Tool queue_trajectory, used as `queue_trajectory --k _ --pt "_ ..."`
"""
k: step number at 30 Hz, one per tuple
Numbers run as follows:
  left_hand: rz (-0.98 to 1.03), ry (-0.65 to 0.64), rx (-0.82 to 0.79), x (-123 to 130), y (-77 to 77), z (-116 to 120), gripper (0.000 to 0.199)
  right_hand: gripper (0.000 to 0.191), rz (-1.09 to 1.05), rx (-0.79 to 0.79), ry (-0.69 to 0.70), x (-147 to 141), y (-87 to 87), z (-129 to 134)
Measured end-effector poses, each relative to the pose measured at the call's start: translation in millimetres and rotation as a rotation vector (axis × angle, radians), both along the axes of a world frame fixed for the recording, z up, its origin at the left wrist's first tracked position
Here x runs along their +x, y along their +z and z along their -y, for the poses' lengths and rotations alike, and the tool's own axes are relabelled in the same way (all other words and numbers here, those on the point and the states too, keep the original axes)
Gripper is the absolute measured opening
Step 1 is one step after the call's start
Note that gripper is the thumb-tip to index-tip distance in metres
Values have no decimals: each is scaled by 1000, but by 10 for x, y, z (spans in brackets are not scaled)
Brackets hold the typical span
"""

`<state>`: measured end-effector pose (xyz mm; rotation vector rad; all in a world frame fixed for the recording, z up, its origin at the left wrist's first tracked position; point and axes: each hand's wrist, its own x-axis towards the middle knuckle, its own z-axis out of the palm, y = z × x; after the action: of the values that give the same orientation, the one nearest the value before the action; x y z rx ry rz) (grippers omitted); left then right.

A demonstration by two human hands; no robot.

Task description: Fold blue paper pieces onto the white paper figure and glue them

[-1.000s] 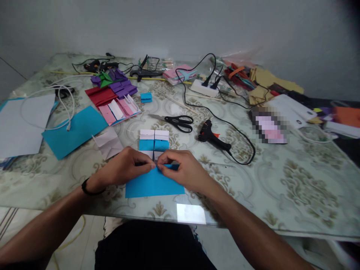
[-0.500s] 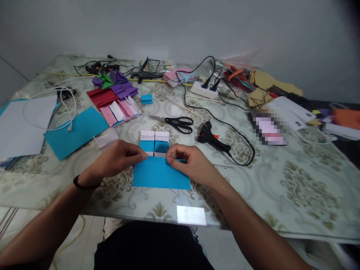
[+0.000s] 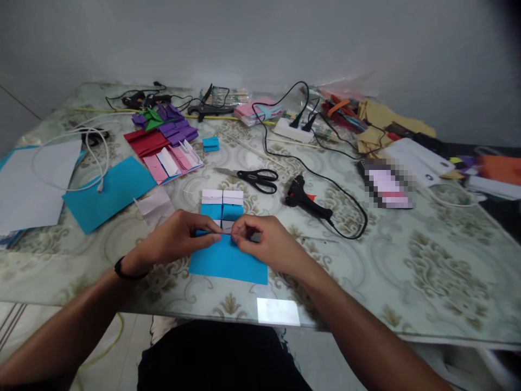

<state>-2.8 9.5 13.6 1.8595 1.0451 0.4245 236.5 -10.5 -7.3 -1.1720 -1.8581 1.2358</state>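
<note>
A blue paper sheet [image 3: 228, 263] lies near the table's front edge, its far edge pinched between the fingers of my left hand [image 3: 185, 236] and my right hand [image 3: 264, 239]. The two hands nearly touch at the middle of that edge. Just beyond them sit folded white paper strips [image 3: 222, 197] and folded blue pieces [image 3: 211, 210], in two columns, partly hidden by my fingers. A crumpled white paper [image 3: 154, 207] lies by my left hand. Black-handled scissors [image 3: 256, 178] and a black glue gun [image 3: 307, 201] rest beyond my right hand.
On the patterned table [image 3: 366, 288], pink [image 3: 175, 162], red [image 3: 146, 142] and purple [image 3: 178, 132] folded papers lie at back left. A white power strip [image 3: 293, 130] with black cables stands at the back. A phone [image 3: 386, 184] is at right, white sheets [image 3: 36, 179] at left.
My hands have moved closer together along the blue sheet's far edge. The sheet has shifted slightly left and tilted, its near edge now closer to me.
</note>
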Motion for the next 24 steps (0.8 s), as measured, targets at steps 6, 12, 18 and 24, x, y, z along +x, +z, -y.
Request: queue_trajectory --k 6,12,18,24 --pt "9 -5 51 85 -72 30 16 10 -13 27 26 -70 -33 1" --pt "12 46 51 -34 25 -23 17 8 -28 -25 14 18 24 -50" --pt "35 114 16 -205 119 -103 23 4 -13 -73 -32 283 64 -141" --pt "57 128 2 -211 127 -122 22 4 -110 -3 -145 424 42 -239"
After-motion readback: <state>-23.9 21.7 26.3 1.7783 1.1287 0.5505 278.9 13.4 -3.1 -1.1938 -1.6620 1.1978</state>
